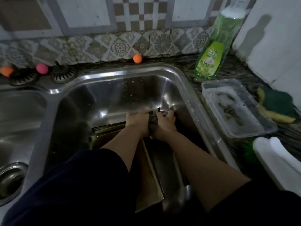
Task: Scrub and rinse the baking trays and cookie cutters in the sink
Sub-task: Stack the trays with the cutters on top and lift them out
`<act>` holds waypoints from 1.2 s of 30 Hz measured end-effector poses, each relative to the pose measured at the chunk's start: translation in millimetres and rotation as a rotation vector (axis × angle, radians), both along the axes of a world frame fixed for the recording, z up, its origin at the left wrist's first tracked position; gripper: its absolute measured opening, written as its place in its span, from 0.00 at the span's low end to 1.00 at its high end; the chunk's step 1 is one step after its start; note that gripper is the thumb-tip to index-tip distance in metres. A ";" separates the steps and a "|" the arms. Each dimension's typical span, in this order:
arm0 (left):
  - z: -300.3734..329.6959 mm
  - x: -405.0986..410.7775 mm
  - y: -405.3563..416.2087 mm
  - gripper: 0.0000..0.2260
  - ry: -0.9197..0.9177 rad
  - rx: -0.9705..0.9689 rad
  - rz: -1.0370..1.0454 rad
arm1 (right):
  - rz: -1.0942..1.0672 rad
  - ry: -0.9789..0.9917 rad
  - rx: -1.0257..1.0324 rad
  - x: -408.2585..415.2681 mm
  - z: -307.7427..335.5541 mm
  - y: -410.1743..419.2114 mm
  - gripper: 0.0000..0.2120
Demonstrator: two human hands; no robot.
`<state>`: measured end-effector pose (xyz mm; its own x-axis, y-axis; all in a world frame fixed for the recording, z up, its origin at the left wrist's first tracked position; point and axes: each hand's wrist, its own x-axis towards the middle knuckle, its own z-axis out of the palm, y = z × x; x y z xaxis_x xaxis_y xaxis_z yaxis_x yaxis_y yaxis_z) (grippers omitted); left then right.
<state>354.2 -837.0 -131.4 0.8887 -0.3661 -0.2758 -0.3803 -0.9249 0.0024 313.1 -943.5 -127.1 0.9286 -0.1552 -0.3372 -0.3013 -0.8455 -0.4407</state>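
green soap bottle (216, 51), clear plastic container (237, 110), sponge (276, 106)

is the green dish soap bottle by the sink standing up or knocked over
Upright. The green dish soap bottle stands on its base on the counter behind the sink's right corner, neck pointing up, label readable.

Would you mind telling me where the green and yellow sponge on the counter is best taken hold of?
Probably across its yellow edges, coming from above with the right hand. The sponge lies flat, green side up, on the counter right of the clear container, so its sides look open for a grip.
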 end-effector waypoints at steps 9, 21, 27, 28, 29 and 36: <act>65.3 -16.6 19.7 0.28 -0.105 -0.303 0.114 | 0.067 -0.185 0.004 -1.9 74.7 0.4 0.29; 65.0 -134.1 100.6 0.39 0.039 -0.115 0.288 | 0.339 0.071 0.014 -95.8 67.4 72.4 0.36; 54.8 -165.1 117.8 0.36 0.322 -0.042 0.245 | 0.454 0.232 -0.103 -124.4 54.1 75.8 0.40; 53.8 -168.0 120.3 0.38 0.371 -0.021 0.221 | 0.473 0.252 -0.125 -127.2 54.7 75.7 0.42; 53.3 -170.2 122.1 0.39 0.399 -0.011 0.207 | 0.484 0.268 -0.133 -129.8 56.9 76.1 0.43; 49.1 -171.8 127.1 0.32 0.416 -0.304 0.455 | 0.488 0.244 -0.003 -129.5 48.7 75.3 0.49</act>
